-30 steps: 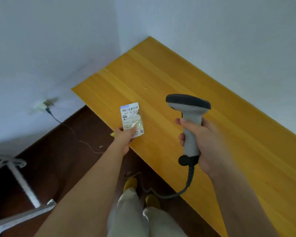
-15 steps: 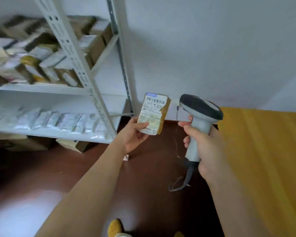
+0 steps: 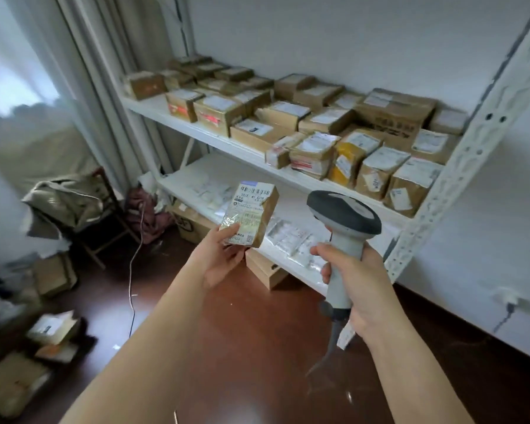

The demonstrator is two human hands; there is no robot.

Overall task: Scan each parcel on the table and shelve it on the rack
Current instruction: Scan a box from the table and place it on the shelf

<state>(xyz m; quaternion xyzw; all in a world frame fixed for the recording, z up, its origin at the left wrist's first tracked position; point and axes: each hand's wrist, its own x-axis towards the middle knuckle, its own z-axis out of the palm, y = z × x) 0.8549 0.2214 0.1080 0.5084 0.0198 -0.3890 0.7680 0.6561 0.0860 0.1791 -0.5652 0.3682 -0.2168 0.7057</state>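
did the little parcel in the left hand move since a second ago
Yes. The parcel, gripped by the left hand, was over the wooden table's edge; it is now held up in front of the rack, before its lower shelf, with the table out of view.

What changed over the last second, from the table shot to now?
The person turned from the table to the rack, which now fills the view with its shelved boxes; the table is out of sight. The parcel was carried along, label up. Unchanged: the left hand grips the parcel, the right hand grips the scanner. Nothing was let go.
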